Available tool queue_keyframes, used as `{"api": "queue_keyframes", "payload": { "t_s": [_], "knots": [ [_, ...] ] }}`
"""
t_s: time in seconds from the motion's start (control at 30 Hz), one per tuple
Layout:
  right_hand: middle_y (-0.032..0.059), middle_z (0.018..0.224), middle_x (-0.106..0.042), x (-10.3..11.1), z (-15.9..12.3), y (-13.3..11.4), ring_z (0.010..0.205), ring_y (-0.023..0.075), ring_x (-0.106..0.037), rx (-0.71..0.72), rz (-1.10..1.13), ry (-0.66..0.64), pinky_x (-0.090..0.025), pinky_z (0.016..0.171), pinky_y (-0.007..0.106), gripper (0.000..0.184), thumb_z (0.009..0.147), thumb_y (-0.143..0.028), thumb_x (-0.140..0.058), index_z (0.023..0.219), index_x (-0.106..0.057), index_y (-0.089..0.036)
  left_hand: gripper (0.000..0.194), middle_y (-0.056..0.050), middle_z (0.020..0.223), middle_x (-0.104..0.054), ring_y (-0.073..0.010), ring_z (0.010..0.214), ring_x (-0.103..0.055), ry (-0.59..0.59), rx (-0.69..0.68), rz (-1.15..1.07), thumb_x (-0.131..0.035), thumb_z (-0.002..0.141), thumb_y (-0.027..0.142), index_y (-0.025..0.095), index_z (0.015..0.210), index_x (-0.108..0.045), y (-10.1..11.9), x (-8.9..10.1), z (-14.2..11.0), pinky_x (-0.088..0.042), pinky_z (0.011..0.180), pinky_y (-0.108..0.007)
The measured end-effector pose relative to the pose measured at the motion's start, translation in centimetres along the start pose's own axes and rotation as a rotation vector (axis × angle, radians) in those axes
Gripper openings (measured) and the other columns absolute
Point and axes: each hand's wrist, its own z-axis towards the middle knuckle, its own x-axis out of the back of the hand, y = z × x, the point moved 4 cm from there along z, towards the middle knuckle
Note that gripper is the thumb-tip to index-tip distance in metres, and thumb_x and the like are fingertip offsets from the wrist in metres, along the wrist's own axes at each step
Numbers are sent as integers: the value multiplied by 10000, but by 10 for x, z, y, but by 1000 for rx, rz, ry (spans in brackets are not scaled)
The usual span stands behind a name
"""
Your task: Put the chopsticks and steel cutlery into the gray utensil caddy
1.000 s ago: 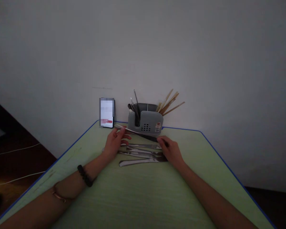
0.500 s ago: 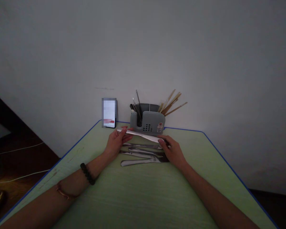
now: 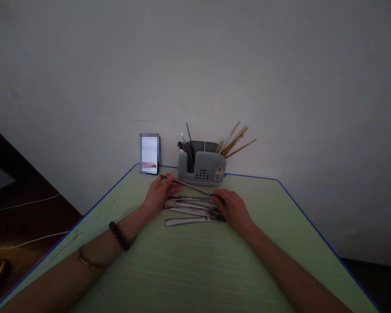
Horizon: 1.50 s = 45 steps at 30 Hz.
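A metal table knife is held slantwise above the table, its narrow edge turned towards me. My left hand pinches its left end between thumb and fingers. The other end is in the closed fingers of my right hand, which hide its tip. Below it, several more metal knives lie roughly side by side on the green table, their right ends partly covered by my right hand. The nearest knife has its rounded handle pointing left.
Just behind my hands a grey utensil holder stands against the wall, with dark and metal utensils at left and wooden chopsticks leaning right. A phone with a lit screen is propped at the left. Blue edging borders the table.
The held knife has been turned about its length: its broad, bright face showed half a second ago, now its thin edge does. My right hand has shifted slightly left.
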Motion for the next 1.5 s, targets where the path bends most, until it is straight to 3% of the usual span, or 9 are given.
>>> {"api": "queue_keyframes", "payload": {
  "t_s": [0.27, 0.43, 0.63, 0.77, 0.9, 1.07, 1.2, 1.33, 1.5],
  "knots": [
    [11, 702, -669, -1, 0, 5, 613, 152, -593, -150, 169, -106, -413, 597, 250, 261, 910, -374, -421, 921, -620, -206, 208, -80, 886, -710, -147, 737, -687, -57, 0, 43, -662, 780, 304, 129, 858, -581, 5, -4, -3, -565, 595, -219],
    [16, 690, -658, -1, -2, 2, 596, 152, -591, -129, 187, -155, -412, 591, 250, 304, 918, -397, -386, 900, -618, -202, 351, -52, 828, -715, -174, 708, -691, -161, 12, 96, -780, 638, 282, 142, 890, -580, 0, -10, -10, -570, 570, -246],
    [20, 672, -644, -2, 1, 0, 590, 154, -584, -118, 186, -179, -404, 588, 250, 351, 927, -405, -339, 845, -611, -200, 369, -49, 796, -721, -185, 740, -694, -159, -55, 60, -770, 639, 356, 140, 861, -572, 2, -13, -8, -574, 675, -288],
    [3, 546, -577, 0, 5, 5, 492, 146, -532, -189, 230, -144, -393, 541, 251, 461, 946, -428, -237, 772, -595, -197, 382, -43, 770, -721, -170, 668, -690, -131, -147, 63, -778, 615, 366, 143, 834, -560, 28, -22, -6, -580, 637, -287],
    [-23, 474, -518, 4, 7, 10, 440, 140, -509, -279, 346, -78, -406, 530, 248, 545, 957, -434, -143, 836, -611, -182, 358, -25, 753, -716, -157, 672, -688, -115, -357, 67, -765, 633, 347, 150, 845, -554, 76, -35, -9, -581, 631, -267],
    [13, 617, -626, 1, 7, 5, 557, 146, -573, -158, 174, -164, -395, 587, 243, 398, 941, -375, -293, 818, -623, -189, 277, -13, 736, -696, -92, 567, -637, 8, -640, 38, -695, 718, 327, 149, 869, -546, 144, -46, 0, -551, 577, -205],
    [27, 652, -646, -4, 6, 2, 585, 145, -577, -99, 112, -242, -371, 593, 236, 360, 940, -337, -324, 776, -607, -186, 210, -10, 737, -679, -78, 561, -617, 83, -794, 54, -630, 788, 293, 164, 916, -524, 181, -54, 20, -530, 581, -191],
    [31, 690, -663, -7, 6, 2, 631, 152, -593, -83, 68, -273, -370, 631, 244, 340, 939, -326, -336, 786, -608, -190, 210, 17, 710, -657, -77, 551, -607, 120, -874, 173, -599, 815, 285, 183, 956, -483, 187, -69, 41, -500, 537, -169],
    [31, 714, -672, -9, 6, 2, 655, 156, -595, -67, 26, -301, -372, 653, 253, 351, 941, -333, -325, 818, -625, -197, 145, 15, 714, -638, -79, 510, -569, 51, -870, 448, -558, 829, 206, 189, 959, -497, 164, -93, 60, -470, 514, -178]
  ]
}}
